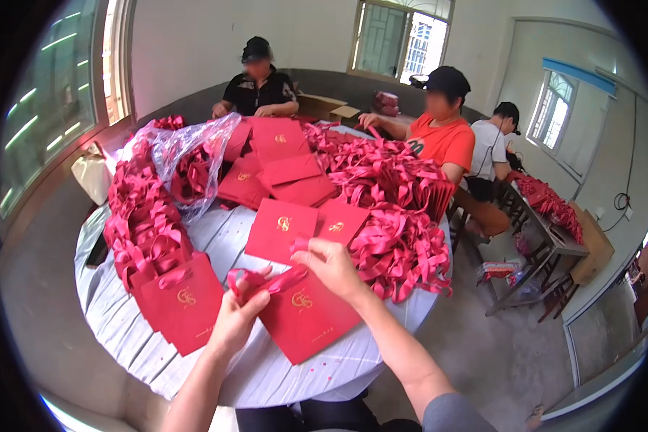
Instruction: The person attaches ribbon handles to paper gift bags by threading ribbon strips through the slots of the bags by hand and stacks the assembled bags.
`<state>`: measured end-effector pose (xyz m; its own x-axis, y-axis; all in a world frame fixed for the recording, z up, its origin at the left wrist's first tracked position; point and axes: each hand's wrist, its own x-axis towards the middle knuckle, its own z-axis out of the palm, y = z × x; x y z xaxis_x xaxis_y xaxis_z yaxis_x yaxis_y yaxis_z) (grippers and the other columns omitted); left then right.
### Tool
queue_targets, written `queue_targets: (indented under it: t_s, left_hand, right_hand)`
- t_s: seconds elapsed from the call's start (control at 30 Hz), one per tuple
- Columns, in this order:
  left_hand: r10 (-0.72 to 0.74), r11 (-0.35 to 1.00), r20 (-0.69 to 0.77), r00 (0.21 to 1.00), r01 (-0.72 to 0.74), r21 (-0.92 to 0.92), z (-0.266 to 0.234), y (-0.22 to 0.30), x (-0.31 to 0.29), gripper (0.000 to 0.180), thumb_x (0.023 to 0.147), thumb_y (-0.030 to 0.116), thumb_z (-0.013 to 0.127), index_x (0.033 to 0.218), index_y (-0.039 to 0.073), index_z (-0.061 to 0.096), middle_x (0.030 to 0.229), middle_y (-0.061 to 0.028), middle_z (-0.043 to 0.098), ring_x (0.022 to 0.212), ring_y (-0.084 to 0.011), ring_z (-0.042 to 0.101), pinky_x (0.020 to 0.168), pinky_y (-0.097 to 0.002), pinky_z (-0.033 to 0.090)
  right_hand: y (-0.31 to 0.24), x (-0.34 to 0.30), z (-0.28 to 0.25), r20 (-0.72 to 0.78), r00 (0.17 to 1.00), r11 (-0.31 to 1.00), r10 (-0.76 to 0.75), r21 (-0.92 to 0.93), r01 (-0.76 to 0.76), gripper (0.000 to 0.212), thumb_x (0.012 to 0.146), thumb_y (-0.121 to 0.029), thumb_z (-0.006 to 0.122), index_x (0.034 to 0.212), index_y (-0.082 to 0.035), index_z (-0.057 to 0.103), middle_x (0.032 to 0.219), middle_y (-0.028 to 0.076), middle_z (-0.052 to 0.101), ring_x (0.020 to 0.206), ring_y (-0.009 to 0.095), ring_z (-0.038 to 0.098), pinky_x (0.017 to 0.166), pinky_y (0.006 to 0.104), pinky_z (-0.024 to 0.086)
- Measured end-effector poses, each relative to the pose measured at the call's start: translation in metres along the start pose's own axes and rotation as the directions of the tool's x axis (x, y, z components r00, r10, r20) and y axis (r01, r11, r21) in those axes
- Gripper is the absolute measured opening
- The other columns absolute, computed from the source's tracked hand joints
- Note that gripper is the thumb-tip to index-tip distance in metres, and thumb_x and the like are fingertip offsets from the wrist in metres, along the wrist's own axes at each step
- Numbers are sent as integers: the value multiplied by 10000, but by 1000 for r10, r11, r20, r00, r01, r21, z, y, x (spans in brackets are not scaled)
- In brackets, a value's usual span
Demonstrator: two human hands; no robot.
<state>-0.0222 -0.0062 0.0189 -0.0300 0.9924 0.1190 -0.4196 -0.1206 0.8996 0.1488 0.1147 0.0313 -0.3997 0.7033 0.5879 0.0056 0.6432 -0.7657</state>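
Red paper bag with gold emblem lies at the near edge of the round table, slightly right of its middle. Above this bag, the left hand has its thumb and fingers closed on a shiny ribbon. The right hand is bent, its fingertips pinched together on a part of ribbon; whether it is the same piece, I cannot tell. On the left side of the table, overlapping bags form a long row. On its right side lies a thick heap of ribbon handles. Clear plastic covers some bags toward its far left. One person in black sits behind the table.
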Motion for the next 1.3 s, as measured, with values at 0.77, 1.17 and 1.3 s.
queue_targets:
  t_s: [0.77,1.17,1.3]
  left_hand:
    - [703,589,-133,699,-466,660,-52,160,-55,314,888,19,569,1194,-18,507,1049,-148,650,937,-187,647,844,-287,524]
    - [586,237,-232,776,110,965,-97,43,-111,1137,711,292,803,1437,-74,8,1492,-292,118,1390,-356,196,1125,-388,204]
    - [478,337,-329,815,175,925,-94,38,-106,1167,709,279,805,1433,-73,-40,1490,-303,97,1396,-363,171,1128,-390,208]
  right_hand:
    - [-63,47,90,10,966,941,-258,229,249,108,855,-66,653,863,14,581,681,32,537,640,63,478,580,241,417]
    - [8,23,116,550,823,989,144,-53,-137,857,731,-548,724,1233,79,425,1213,245,512,1139,314,513,960,391,412]
    - [-1,9,119,607,774,980,182,-178,-91,805,712,-506,754,1197,65,462,1183,236,533,1125,309,522,948,385,419]
